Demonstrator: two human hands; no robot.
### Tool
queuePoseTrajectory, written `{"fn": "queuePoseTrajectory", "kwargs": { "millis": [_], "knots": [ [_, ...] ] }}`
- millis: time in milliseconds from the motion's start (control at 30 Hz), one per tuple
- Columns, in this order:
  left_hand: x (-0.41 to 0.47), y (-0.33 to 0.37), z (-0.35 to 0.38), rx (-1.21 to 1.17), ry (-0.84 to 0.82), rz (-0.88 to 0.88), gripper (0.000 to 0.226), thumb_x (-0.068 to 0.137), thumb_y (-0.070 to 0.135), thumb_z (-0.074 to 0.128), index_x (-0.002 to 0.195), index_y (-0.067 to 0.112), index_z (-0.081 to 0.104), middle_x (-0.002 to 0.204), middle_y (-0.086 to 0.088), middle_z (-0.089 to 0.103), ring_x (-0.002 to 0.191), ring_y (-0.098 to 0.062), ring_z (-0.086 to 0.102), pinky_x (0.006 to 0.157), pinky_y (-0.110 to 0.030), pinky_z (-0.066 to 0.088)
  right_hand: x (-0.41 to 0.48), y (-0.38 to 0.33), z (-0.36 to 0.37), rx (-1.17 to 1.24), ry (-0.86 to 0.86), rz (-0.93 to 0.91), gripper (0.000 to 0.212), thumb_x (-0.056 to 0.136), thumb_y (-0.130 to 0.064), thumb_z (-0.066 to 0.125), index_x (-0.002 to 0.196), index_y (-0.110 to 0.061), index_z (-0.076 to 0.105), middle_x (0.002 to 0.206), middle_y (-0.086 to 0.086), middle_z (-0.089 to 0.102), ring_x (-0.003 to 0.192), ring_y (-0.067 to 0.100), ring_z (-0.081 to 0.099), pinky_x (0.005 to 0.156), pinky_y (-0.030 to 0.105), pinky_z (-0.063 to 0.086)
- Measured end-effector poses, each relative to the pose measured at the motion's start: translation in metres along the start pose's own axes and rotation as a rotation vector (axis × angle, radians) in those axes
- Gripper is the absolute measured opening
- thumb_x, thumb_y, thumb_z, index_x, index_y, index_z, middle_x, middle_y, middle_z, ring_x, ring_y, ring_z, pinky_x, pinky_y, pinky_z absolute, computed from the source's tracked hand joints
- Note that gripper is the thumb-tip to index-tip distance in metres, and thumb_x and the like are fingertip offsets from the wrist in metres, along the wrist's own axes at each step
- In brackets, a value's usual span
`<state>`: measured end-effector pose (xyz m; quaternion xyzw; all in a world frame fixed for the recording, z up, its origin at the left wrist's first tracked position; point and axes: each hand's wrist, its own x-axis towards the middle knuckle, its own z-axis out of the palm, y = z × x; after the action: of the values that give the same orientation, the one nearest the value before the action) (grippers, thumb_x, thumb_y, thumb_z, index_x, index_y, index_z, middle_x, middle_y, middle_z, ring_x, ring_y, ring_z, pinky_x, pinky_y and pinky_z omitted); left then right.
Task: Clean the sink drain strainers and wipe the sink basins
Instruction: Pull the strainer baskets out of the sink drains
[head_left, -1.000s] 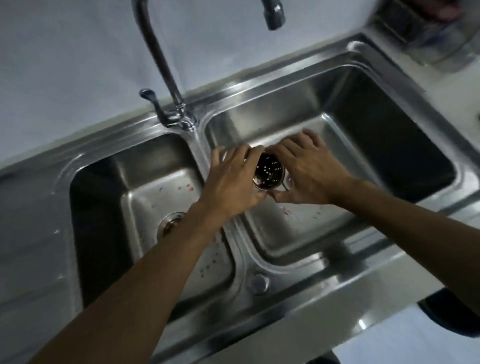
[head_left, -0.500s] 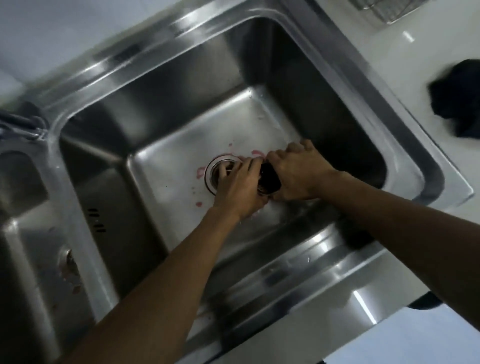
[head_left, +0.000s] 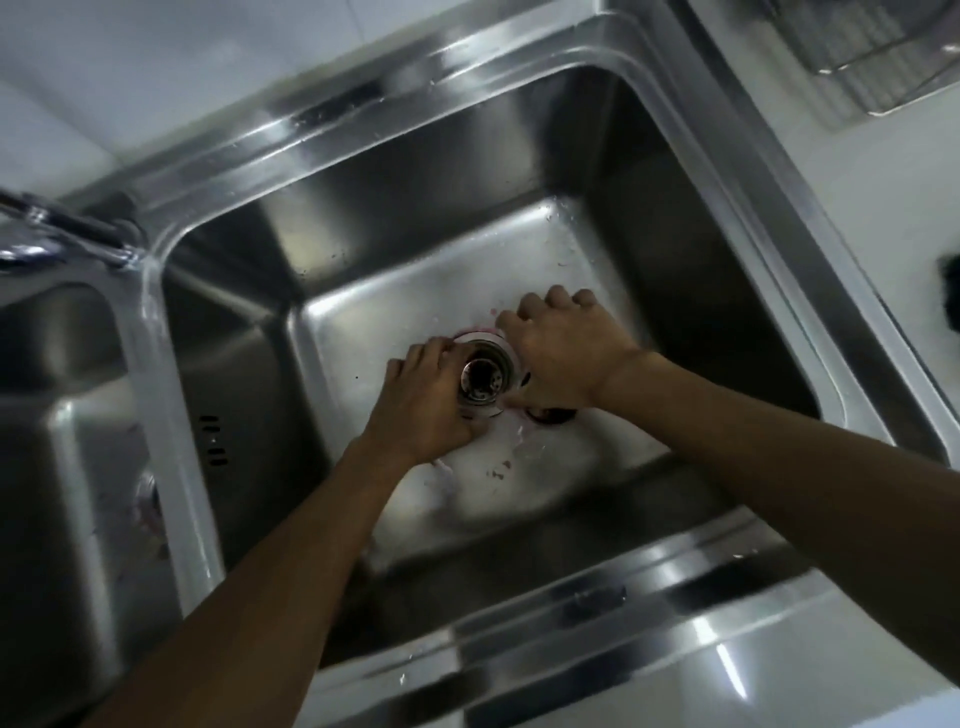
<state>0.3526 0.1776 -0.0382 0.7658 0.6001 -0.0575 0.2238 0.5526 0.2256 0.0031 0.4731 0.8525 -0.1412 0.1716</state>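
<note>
Moving the strainer (head_left: 485, 378) from beside the drain (head_left: 480, 338) to over it in the right basin (head_left: 389, 312), you are gripping it with your left hand (head_left: 426, 400) curled round its side and your right hand (head_left: 561, 353) pinching its rim, probably risking a slip or crooked seating on wet steel.

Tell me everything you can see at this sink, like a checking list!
Surface: the steel right basin, wet with droplets.
Job's things: the strainer basket sits at the drain between both hands. The left basin has pink marks near its drain.
Clutter: pink specks on the right basin's floor.
Hands: the left hand grips the strainer basket's side. The right hand curls round its other side.
Cables: nothing seen.
Surroundings: faucet base behind the divider. A wire rack and a dark cloth are on the white counter.
</note>
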Motion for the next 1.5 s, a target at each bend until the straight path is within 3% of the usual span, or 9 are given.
{"fn": "queuePoseTrajectory", "kwargs": {
  "millis": [200, 300, 400, 500, 667, 800, 1033, 1300, 1500],
  "knots": [
    [-0.004, -0.028, 0.017, 0.193, -0.101, 0.026, 0.09, 0.082, 0.077, 0.06, 0.159, 0.04, 0.032, 0.173, -0.01, -0.002, 0.159, -0.032, -0.001, 0.123, -0.053, 0.013, 0.036, -0.043, 0.033, -0.15, -0.12, -0.003, 0.074, 0.088, -0.072, 0.053, 0.148, -0.029, 0.048, 0.165, 0.022, 0.011, 0.15, 0.049, 0.009, 0.12, 0.06, 0.02],
    [-0.006, -0.032, 0.025, 0.194, -0.08, 0.042, 0.08, 0.081, 0.083, 0.051, 0.152, 0.046, 0.045, 0.174, -0.012, -0.005, 0.16, -0.034, -0.003, 0.123, -0.054, 0.012, 0.04, -0.051, 0.048, -0.227, -0.191, 0.013, 0.073, 0.087, -0.075, 0.052, 0.147, -0.034, 0.049, 0.168, 0.022, -0.012, 0.152, 0.052, -0.009, 0.122, 0.065, 0.008],
    [-0.007, -0.033, 0.024, 0.181, -0.059, 0.041, 0.077, 0.081, 0.082, 0.055, 0.146, 0.04, 0.054, 0.174, -0.014, -0.002, 0.16, -0.035, 0.0, 0.122, -0.055, 0.013, 0.04, -0.049, 0.046, -0.257, -0.231, 0.021, 0.071, 0.086, -0.078, 0.048, 0.14, -0.033, 0.057, 0.167, 0.02, -0.017, 0.151, 0.052, -0.013, 0.121, 0.066, 0.005],
    [-0.005, -0.027, 0.02, 0.176, 0.0, 0.077, 0.068, 0.085, 0.069, 0.063, 0.141, 0.032, 0.058, 0.173, -0.012, 0.01, 0.159, -0.033, 0.007, 0.121, -0.053, 0.016, 0.037, -0.047, 0.038, -0.267, -0.209, 0.001, 0.069, 0.089, -0.074, 0.05, 0.14, -0.029, 0.058, 0.169, 0.018, -0.008, 0.152, 0.051, -0.009, 0.121, 0.066, 0.006],
    [-0.009, -0.025, 0.013, 0.169, 0.082, 0.111, 0.047, 0.099, 0.051, 0.055, 0.141, 0.031, 0.058, 0.156, 0.004, 0.043, 0.145, -0.02, 0.035, 0.114, -0.044, 0.023, 0.028, -0.053, 0.024, -0.192, -0.092, -0.078, 0.049, 0.099, -0.056, 0.051, 0.136, -0.027, 0.062, 0.161, 0.009, 0.035, 0.15, 0.043, 0.02, 0.12, 0.067, 0.014],
    [-0.025, -0.031, 0.007, 0.109, 0.14, 0.148, 0.044, 0.098, 0.05, 0.056, 0.137, 0.029, 0.059, 0.152, 0.004, 0.049, 0.137, -0.019, 0.045, 0.109, -0.04, 0.03, 0.016, -0.057, 0.022, -0.152, 0.003, -0.117, 0.063, 0.096, -0.059, 0.05, 0.146, -0.022, 0.042, 0.155, 0.013, 0.044, 0.146, 0.043, 0.031, 0.118, 0.066, 0.018],
    [-0.055, -0.037, -0.002, -0.04, 0.04, 0.089, 0.09, 0.084, 0.063, 0.071, 0.153, 0.019, 0.033, 0.137, -0.002, 0.064, 0.128, -0.023, 0.057, 0.109, -0.038, 0.029, -0.005, -0.076, 0.025, -0.057, 0.002, -0.14, 0.099, 0.082, -0.061, 0.065, 0.153, -0.009, 0.019, 0.152, 0.015, 0.048, 0.144, 0.039, 0.036, 0.119, 0.064, 0.019],
    [-0.065, -0.042, 0.013, 0.007, 0.016, 0.112, 0.068, 0.084, 0.068, 0.065, 0.139, 0.032, 0.048, 0.134, 0.009, 0.061, 0.126, -0.015, 0.054, 0.113, -0.04, 0.022, -0.011, -0.084, 0.041, -0.101, -0.062, -0.17, 0.089, 0.085, -0.07, 0.057, 0.15, -0.016, 0.034, 0.152, 0.009, 0.048, 0.147, 0.038, 0.031, 0.118, 0.07, 0.011],
    [-0.069, -0.04, 0.014, -0.039, 0.027, 0.119, 0.1, 0.075, 0.084, 0.062, 0.154, 0.03, 0.034, 0.155, 0.007, 0.04, 0.143, -0.015, 0.034, 0.116, -0.037, 0.024, -0.016, -0.081, 0.037, -0.044, -0.031, -0.13, 0.096, 0.085, -0.077, 0.051, 0.156, -0.019, 0.024, 0.157, 0.008, 0.043, 0.147, 0.036, 0.033, 0.122, 0.065, 0.007]
  ]
}}
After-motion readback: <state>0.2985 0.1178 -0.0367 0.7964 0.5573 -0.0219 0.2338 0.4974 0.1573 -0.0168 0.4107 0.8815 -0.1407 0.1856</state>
